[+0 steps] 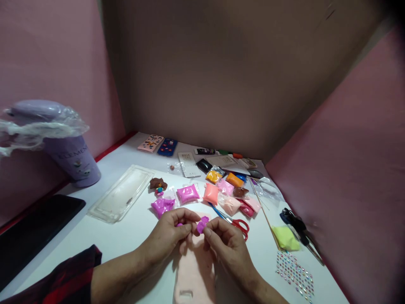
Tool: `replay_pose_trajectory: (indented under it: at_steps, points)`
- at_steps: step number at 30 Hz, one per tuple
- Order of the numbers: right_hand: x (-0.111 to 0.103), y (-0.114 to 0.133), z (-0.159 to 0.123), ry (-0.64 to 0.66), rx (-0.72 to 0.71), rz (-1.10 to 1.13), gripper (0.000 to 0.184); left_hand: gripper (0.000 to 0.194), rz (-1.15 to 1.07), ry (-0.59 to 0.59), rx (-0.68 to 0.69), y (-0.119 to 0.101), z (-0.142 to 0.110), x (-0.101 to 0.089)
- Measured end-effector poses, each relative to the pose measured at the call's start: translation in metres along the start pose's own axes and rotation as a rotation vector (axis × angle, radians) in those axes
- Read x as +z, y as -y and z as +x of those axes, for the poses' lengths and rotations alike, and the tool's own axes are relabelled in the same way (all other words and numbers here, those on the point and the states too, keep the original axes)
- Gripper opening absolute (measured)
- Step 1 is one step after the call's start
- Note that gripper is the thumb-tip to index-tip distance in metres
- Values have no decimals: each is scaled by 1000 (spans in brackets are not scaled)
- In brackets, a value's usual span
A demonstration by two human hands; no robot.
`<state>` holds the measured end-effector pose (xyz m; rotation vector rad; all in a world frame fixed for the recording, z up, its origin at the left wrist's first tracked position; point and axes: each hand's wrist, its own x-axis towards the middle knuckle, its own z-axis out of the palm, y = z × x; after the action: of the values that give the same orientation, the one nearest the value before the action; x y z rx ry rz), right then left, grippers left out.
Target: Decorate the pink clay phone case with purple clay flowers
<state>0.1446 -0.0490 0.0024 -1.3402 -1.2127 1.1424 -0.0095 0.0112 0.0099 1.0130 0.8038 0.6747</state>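
- Pinching a thin, wavy bit of purple clay (pixel 202 224) between thumb and finger of the right hand (pixel 229 241).
- Curling the fingers of the left hand (pixel 171 232) right by the clay's other edge; cannot tell whether gripping it too.
- Showing a second purple bit (pixel 179 224) in the bend of the left hand.
- Holding the clay in front of the far end of a pale pink phone case (pixel 193 272), set on the white table (pixel 126 232); cannot tell if touching it.
- Looks like shaping the small piece right now.
- Probably calling next for soft, tiny pinches, so as not to tear the thin edge.
- Near the hands: red-handled scissors (pixel 229 219) and a purple clay pack (pixel 163 206).
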Motion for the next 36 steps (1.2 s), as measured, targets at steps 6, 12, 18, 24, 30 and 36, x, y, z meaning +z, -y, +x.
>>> replay_pose_trajectory:
  at_steps: [6, 12, 18, 24, 30, 36]
  points:
    - [0, -1, 0, 9, -24, -20, 26, 27, 16, 52, -61, -3, 0, 0]
    - [-1, -5, -2, 11, -21, -50, 26, 22, 111, 44, -84, -6, 1, -1]
    - [1, -4, 0, 34, -39, -91, 26, 16, 153, 31, -31, -3, 0, 0]
    - [1, -3, 0, 47, -26, -95, 24, 12, 153, 54, -50, -4, 1, -1]
    - [0, -3, -1, 44, -17, -78, 21, 11, 144, 29, -58, -5, 1, -1]
    - [0, -4, 0, 24, -35, -135, 22, 12, 180, 29, -53, -5, 0, 0]
